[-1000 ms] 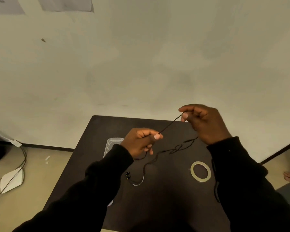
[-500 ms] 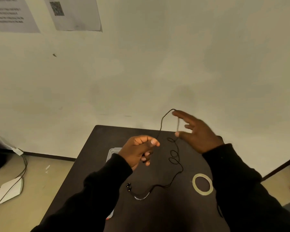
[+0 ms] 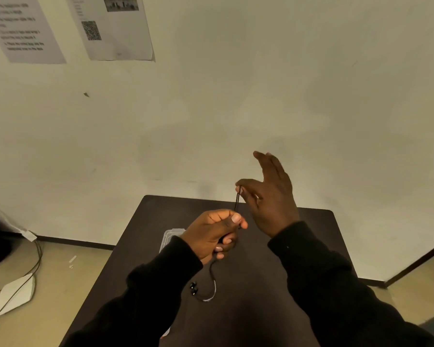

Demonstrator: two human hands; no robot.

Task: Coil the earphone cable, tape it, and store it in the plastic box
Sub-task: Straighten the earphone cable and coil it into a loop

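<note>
The left hand (image 3: 214,234) is clenching the earphone cable (image 3: 237,201) above the desk (image 3: 273,284); right hand (image 3: 268,196) fingers are pinching its loop at 12 o'clock. Keeping loops even would help.

Bare test room: wall instruction sheets (image 3: 25,31).

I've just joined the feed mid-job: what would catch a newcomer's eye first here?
Two hands raised over a dark table: the left hand grips the black earphone cable, and the right hand pinches a short folded length above it. Below, the cable's tail hangs to the earbuds on the table. A clear plastic box peeks out behind the left wrist.
</note>
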